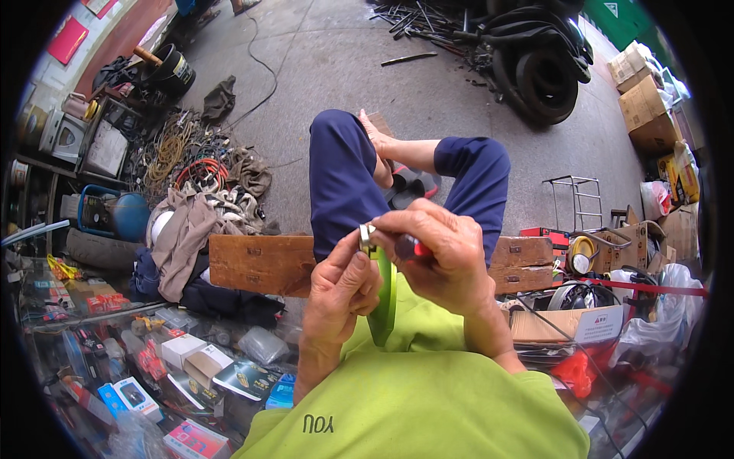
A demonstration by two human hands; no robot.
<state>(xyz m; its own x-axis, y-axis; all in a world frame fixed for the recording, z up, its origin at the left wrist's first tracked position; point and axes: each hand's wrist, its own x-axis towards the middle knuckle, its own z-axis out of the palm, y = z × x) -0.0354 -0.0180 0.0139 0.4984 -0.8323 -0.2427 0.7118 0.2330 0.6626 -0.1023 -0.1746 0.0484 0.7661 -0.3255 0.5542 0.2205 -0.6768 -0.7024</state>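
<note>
Both my hands meet in front of my lap, fingers closed. Between the thumb and forefinger of my left hand is a small silvery metal band, standing upright. My right hand comes at it from the other side, its extended fingertips touching the top of the band. Inside the right hand's curled fingers shows a small red piece, like part of a tool handle; the rest is hidden. Just below the hands, a bright green curved piece hangs against my green shirt; I cannot tell what it is.
I sit on a wooden bench. At lower left a glass counter holds small boxes. Clothes and coiled wires lie to the left, tyres ahead right. Cardboard boxes and a small metal rack stand at the right.
</note>
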